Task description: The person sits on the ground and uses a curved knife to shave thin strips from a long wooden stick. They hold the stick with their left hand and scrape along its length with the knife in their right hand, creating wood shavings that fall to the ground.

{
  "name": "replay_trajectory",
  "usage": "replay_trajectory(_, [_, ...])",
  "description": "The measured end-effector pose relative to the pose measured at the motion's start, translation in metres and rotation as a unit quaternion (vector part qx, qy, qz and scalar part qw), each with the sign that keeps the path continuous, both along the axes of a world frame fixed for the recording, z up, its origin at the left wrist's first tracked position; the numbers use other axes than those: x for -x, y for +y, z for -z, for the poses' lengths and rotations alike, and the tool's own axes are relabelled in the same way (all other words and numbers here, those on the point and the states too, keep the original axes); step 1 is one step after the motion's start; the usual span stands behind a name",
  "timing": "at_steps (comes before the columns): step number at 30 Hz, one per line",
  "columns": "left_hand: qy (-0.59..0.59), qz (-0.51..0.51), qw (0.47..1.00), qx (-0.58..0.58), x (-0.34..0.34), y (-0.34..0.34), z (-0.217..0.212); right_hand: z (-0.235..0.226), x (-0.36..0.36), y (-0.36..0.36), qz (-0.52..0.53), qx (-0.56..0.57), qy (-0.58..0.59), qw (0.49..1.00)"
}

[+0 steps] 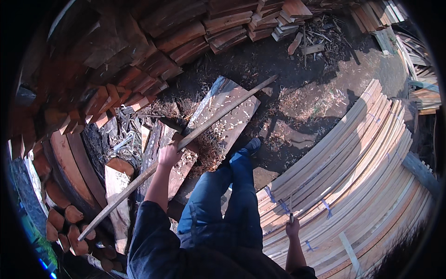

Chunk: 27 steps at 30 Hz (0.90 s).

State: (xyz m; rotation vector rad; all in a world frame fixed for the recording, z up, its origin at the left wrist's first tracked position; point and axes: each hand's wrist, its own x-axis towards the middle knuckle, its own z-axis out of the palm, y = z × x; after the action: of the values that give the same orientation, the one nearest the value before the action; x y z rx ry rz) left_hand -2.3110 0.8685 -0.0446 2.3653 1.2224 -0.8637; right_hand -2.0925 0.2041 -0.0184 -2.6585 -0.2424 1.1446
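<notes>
My left hand is closed around a long wooden pole. The pole slants from the log ends at lower left up to the far right, passing over a wide plank strewn with curled wood shavings. Off to the right, my right hand grips a slim, knife-like tool, its thin end pointing away from me. Its exact kind is too small to make out. That hand is over a large stack of long wooden strips, well apart from the pole.
Stacked timber walls the far left side. Round log ends and a split log lie at lower left. Scrap wood litters the dirt ground at the back. Blue ties bind the strips.
</notes>
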Motion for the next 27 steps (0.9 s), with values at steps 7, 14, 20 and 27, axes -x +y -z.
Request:
replay_trajectory(7, [-0.028, 0.101, 0.994, 0.031, -0.090, 0.032, -0.059, 0.033, -0.019, 0.116, 0.239, -0.137, 0.134, 0.952])
replay_trajectory(14, [-0.055, 0.108, 0.990, 0.070, -0.199, 0.047, -0.113, 0.066, -0.113, 0.266, 0.194, -0.308, 0.053, 0.930])
replay_trajectory(20, [-0.011, 0.156, 0.985, 0.073, -0.233, 0.066, -0.132, 0.117, -0.222, 0.348, 0.206, -0.382, 0.018, 0.901])
replay_trajectory(27, [0.015, 0.167, 0.982, 0.087, -0.218, 0.076, -0.082, 0.147, -0.299, 0.283, 0.169, -0.290, -0.198, 0.921])
